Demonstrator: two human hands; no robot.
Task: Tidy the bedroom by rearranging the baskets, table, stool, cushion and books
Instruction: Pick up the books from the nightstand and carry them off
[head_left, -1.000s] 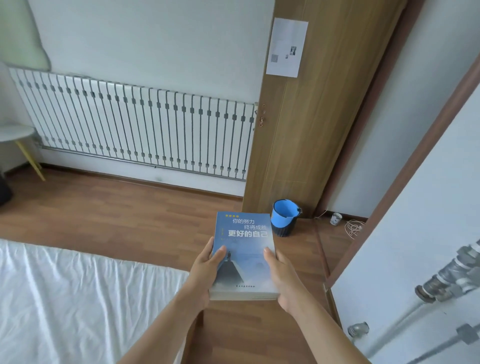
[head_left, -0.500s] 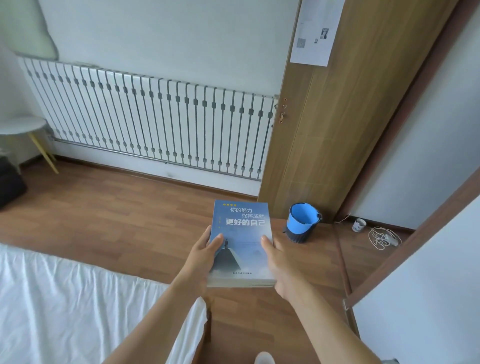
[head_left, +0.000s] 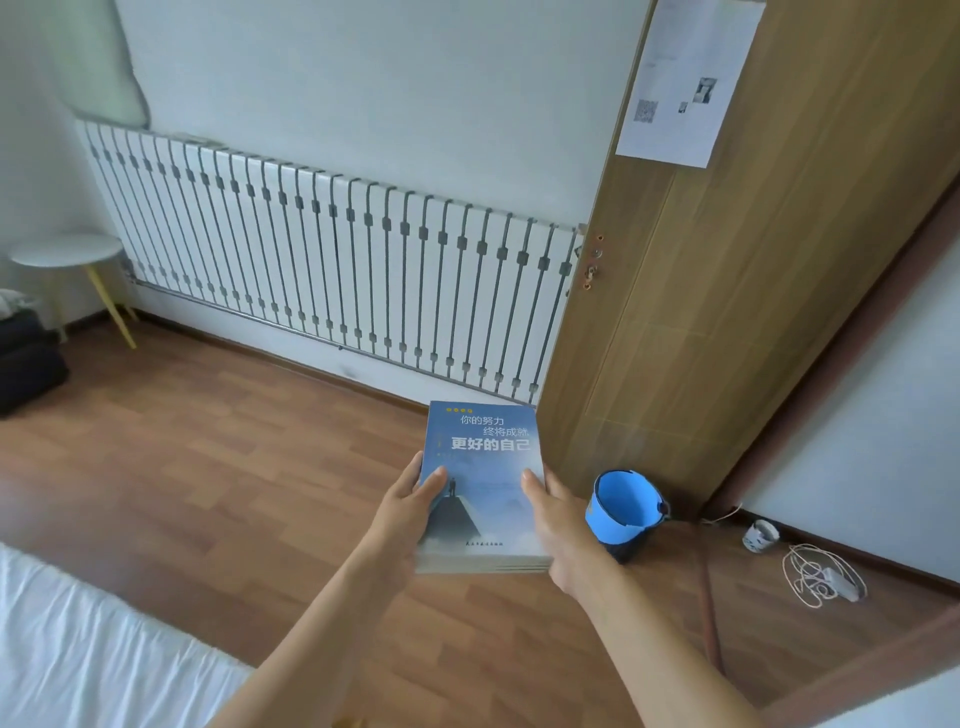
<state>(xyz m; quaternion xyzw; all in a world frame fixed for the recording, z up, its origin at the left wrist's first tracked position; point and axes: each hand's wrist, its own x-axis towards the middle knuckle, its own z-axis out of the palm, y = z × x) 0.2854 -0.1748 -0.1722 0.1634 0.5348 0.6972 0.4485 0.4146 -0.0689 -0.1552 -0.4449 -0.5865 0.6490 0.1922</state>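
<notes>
I hold a small stack of books (head_left: 480, 467) out in front of me over the wooden floor; the top one has a blue cover with white Chinese lettering. My left hand (head_left: 405, 512) grips the stack's left edge, thumb on the cover. My right hand (head_left: 558, 512) grips the right edge the same way. A small round white table (head_left: 65, 252) with yellow wooden legs stands at the far left against the wall.
A white radiator (head_left: 332, 265) runs along the far wall. An open wooden door (head_left: 727, 291) stands at right, with a blue bucket (head_left: 623, 506) at its foot. A cup (head_left: 759, 535) and a coiled cable (head_left: 821, 574) lie by the right wall. The white bed (head_left: 78, 649) fills the lower left. Black bags (head_left: 26, 358) sit far left.
My view has swung left and forward: the door and bucket shifted right, the pipes at right left the view, the round table came further in. Both hands keep the same grip on the books.
</notes>
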